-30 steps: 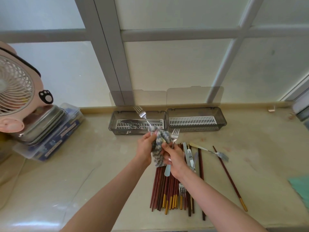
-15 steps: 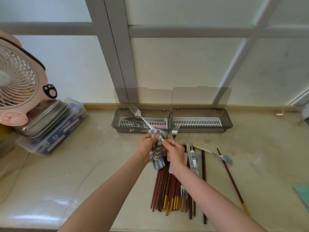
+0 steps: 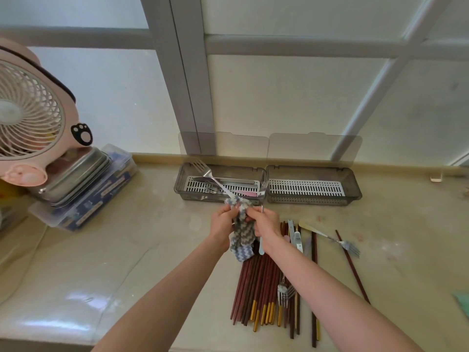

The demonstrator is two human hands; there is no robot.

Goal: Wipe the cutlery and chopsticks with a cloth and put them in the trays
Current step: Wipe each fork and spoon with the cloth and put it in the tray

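Observation:
My left hand [image 3: 222,222] grips a grey-and-blue zigzag cloth [image 3: 241,240] bunched around the handle of a steel fork [image 3: 206,171]. The fork's tines point up and left over the left tray [image 3: 181,182], which holds several pieces of cutlery. My right hand [image 3: 265,224] grips a second fork with a light blue handle [image 3: 261,247], tines up, and its fingertips pinch the cloth. The right tray [image 3: 352,189] shows only its white grid. On the counter under my forearms lies a pile of brown chopsticks [image 3: 258,283].
Knives [image 3: 297,238], a gold-handled fork [image 3: 338,242], small forks [image 3: 283,293] and a stray chopstick [image 3: 352,268] lie right of the pile. A pink fan [image 3: 28,115] and a steel dish on a plastic box [image 3: 83,189] stand at the left. A green cloth [image 3: 463,303] is at the right edge.
The fork in the cloth has slid farther out toward the left tray. Both hands have stayed together just in front of the trays, and the view has shifted slightly.

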